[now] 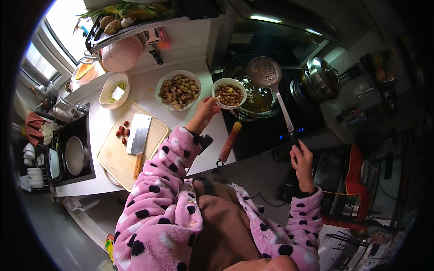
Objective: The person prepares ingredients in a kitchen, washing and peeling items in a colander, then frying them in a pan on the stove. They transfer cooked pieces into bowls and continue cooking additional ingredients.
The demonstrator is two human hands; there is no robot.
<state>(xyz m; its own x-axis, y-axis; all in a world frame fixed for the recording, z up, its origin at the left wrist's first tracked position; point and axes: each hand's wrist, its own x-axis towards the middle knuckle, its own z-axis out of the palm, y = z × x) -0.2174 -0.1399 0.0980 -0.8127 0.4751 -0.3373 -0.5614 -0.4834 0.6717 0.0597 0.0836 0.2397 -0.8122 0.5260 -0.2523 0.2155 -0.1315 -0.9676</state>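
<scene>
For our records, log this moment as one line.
left hand: holds small white bowl of brown pieces near pan | right hand: grips skimmer, its head over pan | cleaver: on cutting board

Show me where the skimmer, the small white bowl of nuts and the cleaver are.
Skimmer [264,72]: head view, on its perforated head.
Small white bowl [229,81]: head view, on its far inner wall.
Cleaver [138,134]: head view, on its blade.

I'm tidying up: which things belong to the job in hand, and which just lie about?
In use, apparently:
white bowl of nuts, left hand
skimmer, right hand
wok

Likely lying about:
cleaver and red dates on cutting board
pink colander
steel pot
</scene>
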